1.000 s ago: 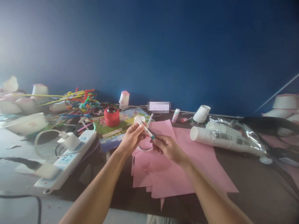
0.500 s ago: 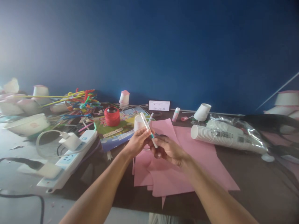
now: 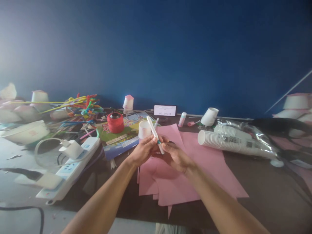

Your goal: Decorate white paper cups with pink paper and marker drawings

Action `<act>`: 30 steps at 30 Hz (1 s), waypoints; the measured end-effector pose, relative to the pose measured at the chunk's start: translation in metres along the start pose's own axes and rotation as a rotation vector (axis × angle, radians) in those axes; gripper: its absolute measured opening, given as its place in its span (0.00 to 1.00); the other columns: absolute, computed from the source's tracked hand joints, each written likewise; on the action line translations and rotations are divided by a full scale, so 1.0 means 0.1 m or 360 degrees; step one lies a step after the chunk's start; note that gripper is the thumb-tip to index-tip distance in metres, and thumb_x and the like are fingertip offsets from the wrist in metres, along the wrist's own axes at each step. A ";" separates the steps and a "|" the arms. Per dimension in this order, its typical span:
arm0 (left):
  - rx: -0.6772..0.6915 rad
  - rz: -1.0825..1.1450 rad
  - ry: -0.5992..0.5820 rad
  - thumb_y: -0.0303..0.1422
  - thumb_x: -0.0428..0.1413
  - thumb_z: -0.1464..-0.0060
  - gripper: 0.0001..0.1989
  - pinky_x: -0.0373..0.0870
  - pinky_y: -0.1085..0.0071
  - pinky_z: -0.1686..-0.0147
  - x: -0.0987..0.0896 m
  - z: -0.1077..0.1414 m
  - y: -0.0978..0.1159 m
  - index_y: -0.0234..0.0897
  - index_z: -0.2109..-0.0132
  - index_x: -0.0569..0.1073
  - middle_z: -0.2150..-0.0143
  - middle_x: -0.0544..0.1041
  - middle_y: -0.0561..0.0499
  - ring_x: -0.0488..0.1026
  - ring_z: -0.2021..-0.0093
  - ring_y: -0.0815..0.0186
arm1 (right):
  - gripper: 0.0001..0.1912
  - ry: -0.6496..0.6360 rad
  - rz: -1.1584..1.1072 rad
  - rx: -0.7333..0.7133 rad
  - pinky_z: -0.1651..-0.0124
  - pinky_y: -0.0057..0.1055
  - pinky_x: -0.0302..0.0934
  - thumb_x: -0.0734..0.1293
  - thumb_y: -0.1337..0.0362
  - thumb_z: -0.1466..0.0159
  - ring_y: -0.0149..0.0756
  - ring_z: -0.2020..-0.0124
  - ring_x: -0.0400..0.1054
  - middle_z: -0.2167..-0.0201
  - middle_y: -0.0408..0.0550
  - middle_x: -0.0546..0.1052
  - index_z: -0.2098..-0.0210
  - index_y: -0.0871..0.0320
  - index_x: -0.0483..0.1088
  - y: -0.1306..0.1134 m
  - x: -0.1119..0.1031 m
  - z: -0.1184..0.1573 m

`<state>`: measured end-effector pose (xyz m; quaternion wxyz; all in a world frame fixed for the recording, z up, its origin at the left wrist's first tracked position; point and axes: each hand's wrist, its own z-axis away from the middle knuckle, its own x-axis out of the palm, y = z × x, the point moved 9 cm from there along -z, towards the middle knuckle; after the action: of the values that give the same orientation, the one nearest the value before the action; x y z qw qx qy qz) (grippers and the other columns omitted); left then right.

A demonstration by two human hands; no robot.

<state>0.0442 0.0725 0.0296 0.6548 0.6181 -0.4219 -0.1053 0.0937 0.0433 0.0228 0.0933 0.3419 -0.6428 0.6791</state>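
Both hands meet around one white marker pen (image 3: 152,127) with a teal band, tilted with its upper end to the left. The fingers of my left hand (image 3: 144,150) pinch its middle, while my right hand (image 3: 177,156) is closed on the lower part near the band. Beneath them lie overlapping sheets of pink paper (image 3: 207,162). Just behind the left hand stands a white paper cup (image 3: 144,130), partly hidden by the fingers. A second slim pale stick-like thing (image 3: 156,122) shows behind the marker.
Left are a power strip (image 3: 70,169), pipe cleaners (image 3: 85,105), a booklet (image 3: 122,143) and red twine (image 3: 115,123). A phone timer (image 3: 165,110), glue stick (image 3: 182,119) and upturned cup (image 3: 210,117) stand at the back. Bagged paper cups (image 3: 234,143) lie at right.
The marker has turned slightly in my fingers, and its printed lettering no longer shows. Both hands stay together over the pink paper; the view has shifted a little.
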 end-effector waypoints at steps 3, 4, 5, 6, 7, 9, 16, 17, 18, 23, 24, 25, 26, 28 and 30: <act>-0.0006 0.0020 -0.0002 0.41 0.55 0.44 0.13 0.62 0.75 0.74 0.00 0.00 -0.03 0.34 0.62 0.73 0.71 0.71 0.50 0.61 0.77 0.74 | 0.11 -0.0032 0.0015 0.0018 0.50 0.40 0.59 0.72 0.58 0.44 0.35 0.62 0.66 0.74 0.41 0.69 0.73 0.57 0.69 -0.01 0.04 0.00; -0.0003 0.0019 -0.0006 0.41 0.55 0.44 0.13 0.60 0.76 0.76 0.00 0.00 -0.04 0.34 0.63 0.73 0.74 0.69 0.52 0.60 0.78 0.75 | 0.10 -0.0043 0.0025 0.0022 0.50 0.39 0.59 0.72 0.59 0.43 0.33 0.64 0.65 0.74 0.41 0.68 0.72 0.57 0.68 -0.01 0.05 0.00; 0.0004 0.0019 -0.0007 0.41 0.55 0.43 0.13 0.59 0.76 0.77 -0.01 0.00 -0.05 0.34 0.63 0.73 0.76 0.68 0.53 0.60 0.79 0.75 | 0.10 -0.0054 0.0028 0.0025 0.51 0.38 0.59 0.72 0.60 0.43 0.31 0.66 0.64 0.75 0.40 0.68 0.72 0.57 0.68 -0.01 0.05 0.00; 0.0014 0.0019 -0.0004 0.41 0.54 0.43 0.13 0.58 0.77 0.78 -0.01 -0.01 -0.06 0.34 0.63 0.73 0.78 0.67 0.54 0.60 0.80 0.74 | 0.09 -0.0063 0.0030 0.0027 0.51 0.37 0.59 0.72 0.61 0.43 0.30 0.67 0.62 0.75 0.39 0.67 0.71 0.57 0.68 0.00 0.06 0.00; 0.0025 0.0013 0.0005 0.41 0.54 0.43 0.13 0.58 0.77 0.77 -0.03 -0.01 -0.06 0.34 0.63 0.73 0.78 0.67 0.54 0.61 0.79 0.74 | 0.09 -0.0067 0.0037 0.0024 0.52 0.36 0.59 0.72 0.62 0.43 0.29 0.69 0.61 0.75 0.38 0.67 0.71 0.56 0.68 0.00 0.06 0.00; 0.0032 -0.0011 0.0043 0.41 0.54 0.43 0.13 0.61 0.76 0.76 -0.05 -0.01 -0.06 0.34 0.63 0.73 0.75 0.70 0.51 0.64 0.78 0.73 | 0.09 -0.0056 0.0080 0.0001 0.53 0.33 0.60 0.73 0.62 0.44 0.28 0.69 0.60 0.74 0.38 0.66 0.69 0.55 0.68 0.01 0.05 -0.01; -0.0004 -0.0050 0.0110 0.42 0.56 0.45 0.13 0.62 0.75 0.76 -0.07 0.00 -0.05 0.34 0.64 0.73 0.64 0.76 0.46 0.67 0.77 0.73 | 0.15 0.0068 0.0238 -0.0060 0.55 0.33 0.61 0.73 0.57 0.46 0.31 0.63 0.63 0.70 0.40 0.65 0.68 0.55 0.65 0.00 0.00 -0.01; -0.0013 -0.0052 0.0121 0.42 0.56 0.45 0.14 0.63 0.75 0.76 -0.07 0.01 -0.06 0.34 0.64 0.73 0.64 0.76 0.46 0.67 0.76 0.73 | 0.16 0.0094 0.0256 -0.0056 0.56 0.33 0.62 0.74 0.56 0.47 0.31 0.63 0.63 0.69 0.40 0.65 0.68 0.55 0.65 0.00 -0.02 -0.01; -0.0022 -0.0053 0.0133 0.42 0.56 0.45 0.14 0.63 0.75 0.76 -0.08 0.01 -0.07 0.34 0.64 0.73 0.63 0.76 0.46 0.67 0.76 0.73 | 0.17 0.0119 0.0271 -0.0053 0.56 0.32 0.62 0.74 0.56 0.48 0.31 0.63 0.63 0.69 0.40 0.65 0.68 0.55 0.65 0.00 -0.03 -0.01; -0.0023 -0.0026 0.0159 0.42 0.56 0.45 0.13 0.64 0.75 0.75 -0.09 0.01 -0.08 0.35 0.63 0.73 0.62 0.76 0.47 0.66 0.77 0.74 | 0.17 0.0096 0.0310 -0.0084 0.58 0.32 0.63 0.74 0.55 0.48 0.31 0.64 0.64 0.69 0.41 0.66 0.67 0.55 0.65 0.01 -0.04 -0.03; -0.0016 -0.0022 0.0157 0.41 0.56 0.45 0.13 0.63 0.75 0.75 -0.09 0.01 -0.08 0.35 0.63 0.73 0.62 0.76 0.47 0.66 0.77 0.74 | 0.17 0.0072 0.0311 -0.0097 0.58 0.33 0.63 0.74 0.55 0.47 0.32 0.64 0.65 0.69 0.41 0.67 0.66 0.56 0.66 0.01 -0.04 -0.04; -0.0012 -0.0016 0.0157 0.41 0.56 0.45 0.12 0.63 0.75 0.76 -0.09 0.01 -0.08 0.35 0.63 0.73 0.62 0.76 0.47 0.66 0.77 0.74 | 0.16 0.0056 0.0311 -0.0108 0.57 0.33 0.63 0.73 0.55 0.46 0.32 0.64 0.65 0.69 0.42 0.68 0.66 0.56 0.66 0.02 -0.04 -0.04; -0.0010 -0.0008 0.0160 0.41 0.56 0.45 0.12 0.63 0.75 0.76 -0.09 0.01 -0.08 0.35 0.63 0.73 0.62 0.75 0.47 0.67 0.76 0.74 | 0.16 0.0050 0.0312 -0.0116 0.57 0.34 0.63 0.72 0.54 0.46 0.33 0.63 0.66 0.69 0.42 0.68 0.65 0.56 0.67 0.02 -0.04 -0.04; -0.0010 0.0017 0.0165 0.41 0.56 0.45 0.12 0.61 0.76 0.77 -0.10 0.01 -0.09 0.35 0.63 0.72 0.61 0.75 0.47 0.67 0.76 0.74 | 0.16 0.0059 0.0336 -0.0129 0.56 0.35 0.64 0.72 0.54 0.45 0.34 0.62 0.67 0.68 0.43 0.70 0.63 0.56 0.68 0.03 -0.06 -0.05; -0.0010 0.0040 0.0169 0.41 0.56 0.45 0.12 0.60 0.77 0.78 -0.09 0.00 -0.09 0.35 0.63 0.72 0.60 0.75 0.47 0.67 0.76 0.74 | 0.16 0.0064 0.0388 -0.0147 0.56 0.35 0.63 0.71 0.54 0.45 0.35 0.61 0.68 0.68 0.43 0.71 0.62 0.57 0.69 0.02 -0.06 -0.05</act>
<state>0.0416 0.0764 0.0172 0.6794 0.6155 -0.3940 -0.0656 0.0946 0.0498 0.0179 0.0387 0.2429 -0.7081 0.6619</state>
